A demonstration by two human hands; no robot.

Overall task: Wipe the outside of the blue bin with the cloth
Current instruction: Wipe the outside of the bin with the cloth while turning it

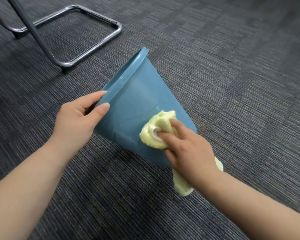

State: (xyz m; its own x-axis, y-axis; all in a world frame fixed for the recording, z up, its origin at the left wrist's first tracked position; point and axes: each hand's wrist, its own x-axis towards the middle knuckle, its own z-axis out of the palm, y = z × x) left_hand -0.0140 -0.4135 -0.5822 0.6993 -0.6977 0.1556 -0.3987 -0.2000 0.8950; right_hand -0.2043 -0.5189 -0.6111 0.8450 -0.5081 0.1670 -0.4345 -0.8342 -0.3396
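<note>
Nearest to the camera, two bare forearms reach forward over the carpet floor point(232, 87). The right hand point(185, 146) is curled around a bunched yellow cloth point(154, 130) and presses it against the outer wall of the blue bin point(133, 94), close to the base. A loose tail of the cloth hangs out under the wrist.

A little farther, the left hand point(76, 118) grips the rim of the bin. Its thumb lies on the outer wall, and its fingers go around the rim edge and are partly hidden there.

The bin is tipped over, with its mouth turned to the left and its base toward the right hand. Its lower edge seems to rest on the carpet, but I cannot tell this for sure. I judge that the left hand holds it in this tilt so that the outer wall faces up to the cloth and does not roll away under the pressure.

The wall shows no clear dirt, so I cannot tell how much is already wiped. The underside is not reachable like this, so the bin probably needs turning.

Farthest back, the metal tube base of a chair point(93, 49) stands on the carpet, well apart from the bin.
</note>
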